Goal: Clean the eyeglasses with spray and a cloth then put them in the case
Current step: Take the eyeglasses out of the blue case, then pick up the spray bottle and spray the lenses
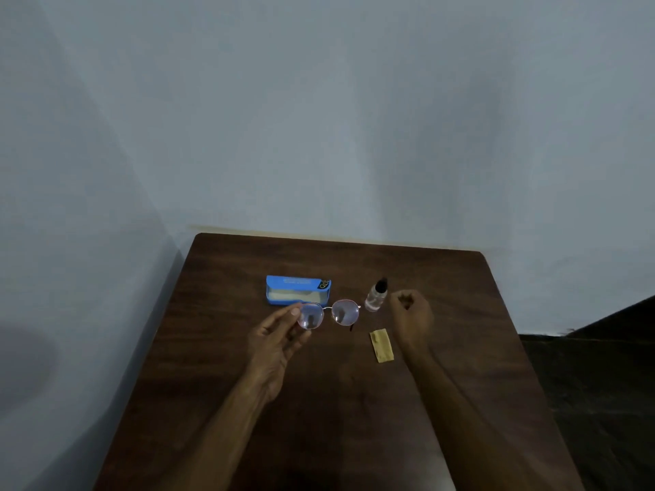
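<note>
Bare wood on the near half of the table [319, 437] gives both arms a wide way in. Ahead, 4 things cluster close together: blue case [298, 290], eyeglasses [328, 313], spray bottle [376, 295] and cloth [382, 346]. The wall [319, 136] closes off the far edge.

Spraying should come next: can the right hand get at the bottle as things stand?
Probably yes. The right hand, holding nothing, is just beside the bottle with nothing between them; the glasses, held by the left hand, are on its other side.
</note>
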Tool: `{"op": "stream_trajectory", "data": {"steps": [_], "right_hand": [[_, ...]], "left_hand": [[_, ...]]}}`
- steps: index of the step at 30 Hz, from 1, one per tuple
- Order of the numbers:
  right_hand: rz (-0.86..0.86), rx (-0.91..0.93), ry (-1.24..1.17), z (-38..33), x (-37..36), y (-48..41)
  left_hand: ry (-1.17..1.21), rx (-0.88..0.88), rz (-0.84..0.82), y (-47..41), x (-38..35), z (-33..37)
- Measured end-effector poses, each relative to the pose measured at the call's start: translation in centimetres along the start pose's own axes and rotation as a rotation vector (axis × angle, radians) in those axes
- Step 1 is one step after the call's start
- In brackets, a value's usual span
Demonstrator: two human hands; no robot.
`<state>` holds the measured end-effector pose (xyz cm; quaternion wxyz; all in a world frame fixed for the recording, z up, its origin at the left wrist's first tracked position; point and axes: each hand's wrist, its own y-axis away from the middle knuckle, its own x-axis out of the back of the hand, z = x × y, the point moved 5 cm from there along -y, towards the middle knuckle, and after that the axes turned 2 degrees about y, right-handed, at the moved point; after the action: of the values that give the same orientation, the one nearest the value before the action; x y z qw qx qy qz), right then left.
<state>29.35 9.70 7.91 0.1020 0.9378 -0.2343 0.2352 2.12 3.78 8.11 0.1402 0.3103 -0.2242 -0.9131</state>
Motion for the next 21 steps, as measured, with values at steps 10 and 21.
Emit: {"op": "stream_trajectory", "data": {"steps": [10,21], "right_hand": [[-0.122,0.160,0.210,4.5,-5.4,-4.8],[-0.233,0.169,0.068,3.1,-6.4,-5.5]], "left_hand": [[0.056,0.004,0.080,0.1,-1.3,0.8],[0.105,-0.019,0.104,0.6,-4.0,2.8]]}}
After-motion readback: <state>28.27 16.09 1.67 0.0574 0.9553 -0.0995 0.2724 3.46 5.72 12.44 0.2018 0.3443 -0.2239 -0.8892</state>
